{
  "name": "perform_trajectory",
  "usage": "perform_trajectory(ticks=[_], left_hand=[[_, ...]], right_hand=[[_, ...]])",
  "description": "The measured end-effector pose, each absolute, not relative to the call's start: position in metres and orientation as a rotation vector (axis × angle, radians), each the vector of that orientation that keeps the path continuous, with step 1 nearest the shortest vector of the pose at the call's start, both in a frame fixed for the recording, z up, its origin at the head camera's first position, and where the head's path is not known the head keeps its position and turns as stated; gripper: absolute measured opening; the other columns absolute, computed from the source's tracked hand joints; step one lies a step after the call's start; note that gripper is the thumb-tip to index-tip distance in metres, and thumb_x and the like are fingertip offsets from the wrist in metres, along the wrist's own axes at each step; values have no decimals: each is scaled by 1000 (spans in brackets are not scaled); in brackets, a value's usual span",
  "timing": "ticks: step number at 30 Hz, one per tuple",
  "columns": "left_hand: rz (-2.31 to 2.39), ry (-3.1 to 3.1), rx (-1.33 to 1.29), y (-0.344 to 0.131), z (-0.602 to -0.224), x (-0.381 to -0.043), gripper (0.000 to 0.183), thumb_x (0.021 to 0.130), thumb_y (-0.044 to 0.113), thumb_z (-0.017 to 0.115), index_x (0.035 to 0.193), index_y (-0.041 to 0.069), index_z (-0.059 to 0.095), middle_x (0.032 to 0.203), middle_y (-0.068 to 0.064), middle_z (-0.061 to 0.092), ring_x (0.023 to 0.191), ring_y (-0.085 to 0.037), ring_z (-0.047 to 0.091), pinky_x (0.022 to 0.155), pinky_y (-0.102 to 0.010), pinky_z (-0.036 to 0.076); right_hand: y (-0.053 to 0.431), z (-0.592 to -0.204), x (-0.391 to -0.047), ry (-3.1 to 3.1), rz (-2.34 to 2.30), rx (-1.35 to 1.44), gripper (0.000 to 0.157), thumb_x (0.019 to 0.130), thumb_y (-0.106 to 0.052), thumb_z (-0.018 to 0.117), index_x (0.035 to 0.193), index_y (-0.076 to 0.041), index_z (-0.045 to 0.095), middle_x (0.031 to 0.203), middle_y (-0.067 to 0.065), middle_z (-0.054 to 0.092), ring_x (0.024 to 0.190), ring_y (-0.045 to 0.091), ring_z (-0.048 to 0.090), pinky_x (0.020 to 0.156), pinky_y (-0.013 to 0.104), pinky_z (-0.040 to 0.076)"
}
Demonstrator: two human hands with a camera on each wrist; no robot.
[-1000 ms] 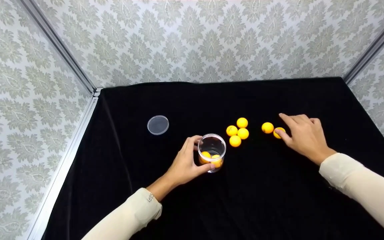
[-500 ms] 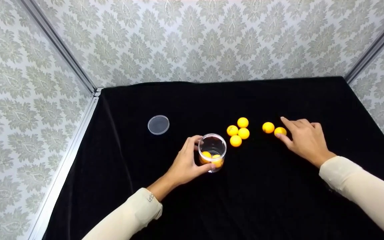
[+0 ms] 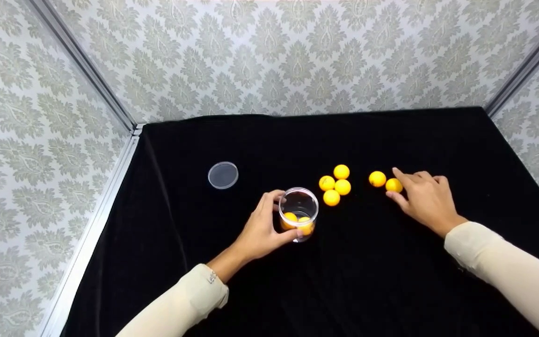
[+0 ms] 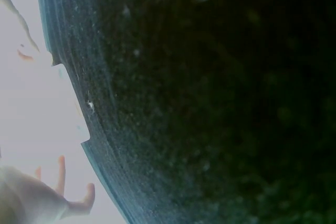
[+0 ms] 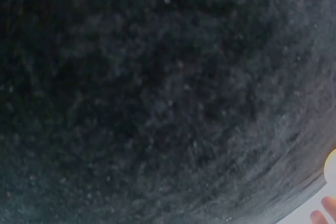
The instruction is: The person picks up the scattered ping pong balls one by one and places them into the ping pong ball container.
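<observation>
My left hand [image 3: 265, 234] grips a clear round jar [image 3: 298, 202] from its left side, thumb in front and fingers behind. The jar stands upright, its mouth uncovered, with orange balls [image 3: 305, 226] that look like ping-pong balls at the bottom. To the right, my right hand [image 3: 426, 196] is spread around an orange ping-pong ball [image 3: 393, 185] on the black cloth. Its index finger reaches past the ball's far side and the thumb lies at its near side; firm contact cannot be made out. A second ball [image 3: 377, 179] sits just left of that one.
Between the jar and the right hand several more orange balls [image 3: 342, 187] lie clustered. A clear round lid [image 3: 223, 175] rests on the black cloth [image 3: 269, 140] at the left. Patterned wall panels [image 3: 293, 56] rise behind and beside the table.
My right hand has come slightly nearer and its thumb and index finger have drawn closer together around the ball. The left hand and jar stay in place.
</observation>
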State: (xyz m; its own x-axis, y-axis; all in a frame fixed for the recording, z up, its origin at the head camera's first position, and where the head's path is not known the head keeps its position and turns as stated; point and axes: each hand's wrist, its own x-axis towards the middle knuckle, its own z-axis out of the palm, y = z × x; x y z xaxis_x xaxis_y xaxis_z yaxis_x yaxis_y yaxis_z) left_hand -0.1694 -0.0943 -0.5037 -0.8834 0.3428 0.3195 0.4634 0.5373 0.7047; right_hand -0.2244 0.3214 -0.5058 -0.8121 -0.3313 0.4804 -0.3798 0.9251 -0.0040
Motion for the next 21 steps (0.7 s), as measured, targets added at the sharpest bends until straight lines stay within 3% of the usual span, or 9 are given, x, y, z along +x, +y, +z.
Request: perform_trajectory(ticks=[21], left_hand=[[-1290, -2624, -683, -94, -504, -169, 90, 74, 50, 88, 143, 18, 41, 132, -8, 56, 113, -19, 64, 99, -38, 53]], right_hand=[[321, -518, -226, -2585, 170, 499, 56, 88, -40, 78, 135, -12, 66, 105, 13, 77, 95, 36, 66, 74, 56, 44]])
